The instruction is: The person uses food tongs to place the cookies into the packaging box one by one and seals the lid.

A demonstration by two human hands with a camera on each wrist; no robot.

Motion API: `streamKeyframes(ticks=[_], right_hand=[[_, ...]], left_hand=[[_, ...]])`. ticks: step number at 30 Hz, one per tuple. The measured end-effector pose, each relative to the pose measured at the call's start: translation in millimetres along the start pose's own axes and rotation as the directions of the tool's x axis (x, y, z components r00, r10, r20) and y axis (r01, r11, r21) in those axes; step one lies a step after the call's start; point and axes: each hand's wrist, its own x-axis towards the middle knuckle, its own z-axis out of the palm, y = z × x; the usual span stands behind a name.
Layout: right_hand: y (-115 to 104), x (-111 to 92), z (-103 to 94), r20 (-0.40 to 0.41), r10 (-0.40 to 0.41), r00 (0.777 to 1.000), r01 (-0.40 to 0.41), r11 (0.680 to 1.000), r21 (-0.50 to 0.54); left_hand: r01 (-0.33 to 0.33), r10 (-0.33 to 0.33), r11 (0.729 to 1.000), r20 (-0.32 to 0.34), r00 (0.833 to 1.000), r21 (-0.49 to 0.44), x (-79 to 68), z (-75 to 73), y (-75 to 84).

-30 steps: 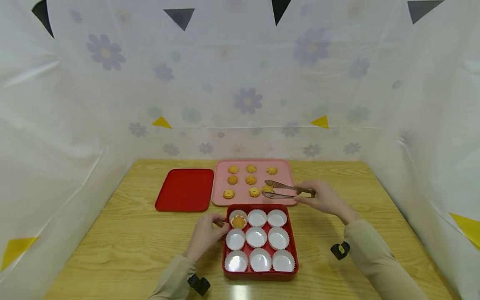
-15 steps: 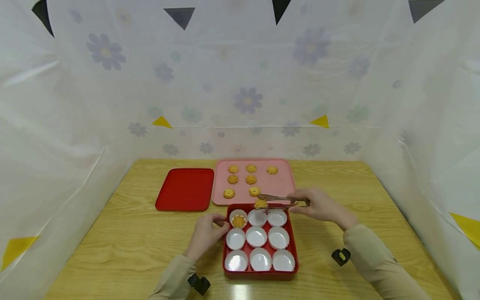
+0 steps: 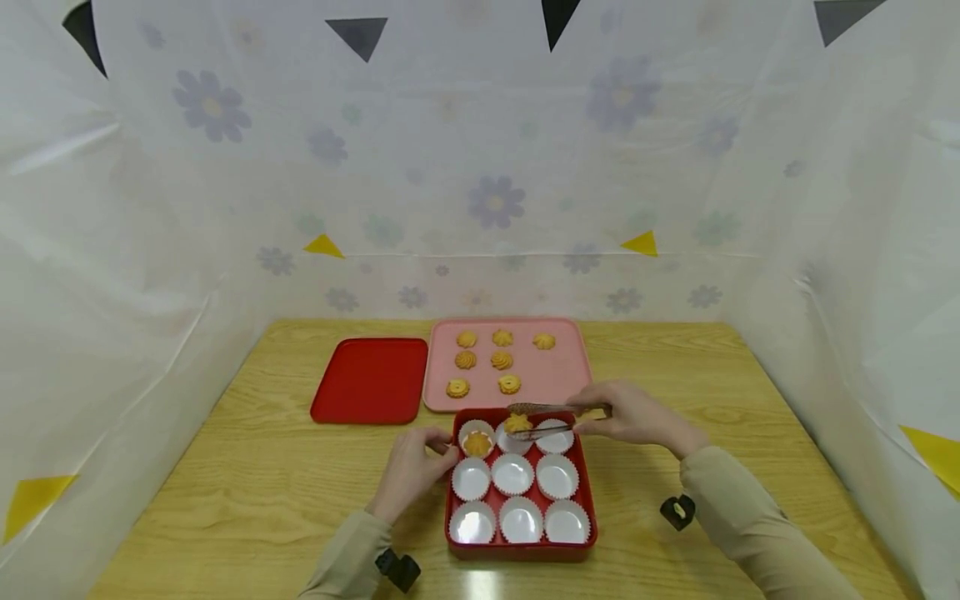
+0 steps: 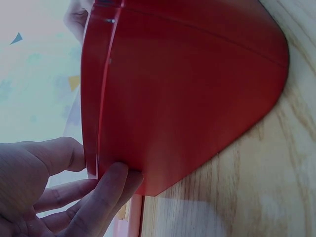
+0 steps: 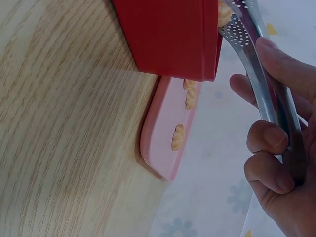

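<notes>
In the head view my right hand (image 3: pixel 637 414) holds metal tongs (image 3: pixel 551 408), fingers wrapped round the handle. Between the tong ends sits a golden piped cookie (image 3: pixel 517 423), over the back middle paper cup (image 3: pixel 504 442) of a red box (image 3: pixel 522 552). A similar cookie (image 3: pixel 476 444) lies in the back left cup. My left hand (image 3: pixel 411 473) grips the box's left side near the back corner; in the left wrist view its thumb (image 4: pixel 64 153) is at the rim and its fingers press the outer wall. The right wrist view shows the perforated tong ends (image 5: pixel 237 32) at the box edge.
Behind the box lies a pink tray (image 3: pixel 561 375) with several cookies in rough rows. To its left is a flat red square tray or lid (image 3: pixel 369 380). All rest on a wooden table (image 3: pixel 247 492), with white flower-patterned sheeting (image 3: pixel 495 150) at the back and sides.
The right hand and tongs have carried a cookie from the front right of the pink tray toward me and left, over the back middle cup. The left hand stays at the box.
</notes>
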Motion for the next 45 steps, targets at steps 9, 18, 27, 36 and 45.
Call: streamKeyframes(ticks=[9,18,27,36,45], right_hand=[[-4,5,3.6,0.019,-0.024,1.000,0.025,0.997,-0.076],[-2,7,8.8,0.027,-0.028,0.999,0.031,0.991,-0.129],[-5,8,10.6,0.046,0.025,0.999,-0.017,0.986,-0.168],[-9,9,11.5,0.041,0.031,0.999,-0.022,0.980,-0.199],[-11,9,12.3,0.020,0.034,0.999,-0.030,0.983,-0.180]], left_hand=[[0.006,-0.006,1.000,0.001,1.000,-0.002,-0.3,-0.1,-0.4],[0.010,-0.010,1.000,-0.008,1.000,-0.017,0.0,-0.4,-1.0],[0.004,-0.004,1.000,-0.007,1.000,-0.021,0.0,-0.4,0.8],[0.017,-0.017,1.000,0.000,1.000,-0.015,1.1,-0.9,0.7],[0.016,-0.016,1.000,0.000,1.000,-0.010,1.1,-1.0,0.5]])
